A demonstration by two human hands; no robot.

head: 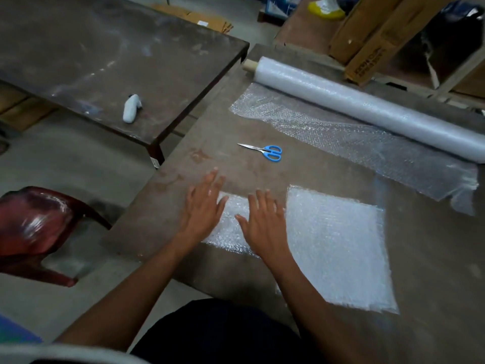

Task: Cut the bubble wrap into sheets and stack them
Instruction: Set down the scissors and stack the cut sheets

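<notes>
Your flat, open hands, left (203,206) and right (265,227), press a cut sheet (231,227) beside the stack (338,248); next, probably move it onto that.

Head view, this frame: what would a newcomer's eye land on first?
First, the two flat hands, left hand and right hand, pressing a small bubble wrap sheet near the table's front edge, beside a larger stack of sheets. Beyond them lie blue-handled scissors, and the bubble wrap roll spans the far side.

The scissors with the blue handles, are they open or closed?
Closed. The scissors lie flat on the table, blades together in one thin point.
</notes>
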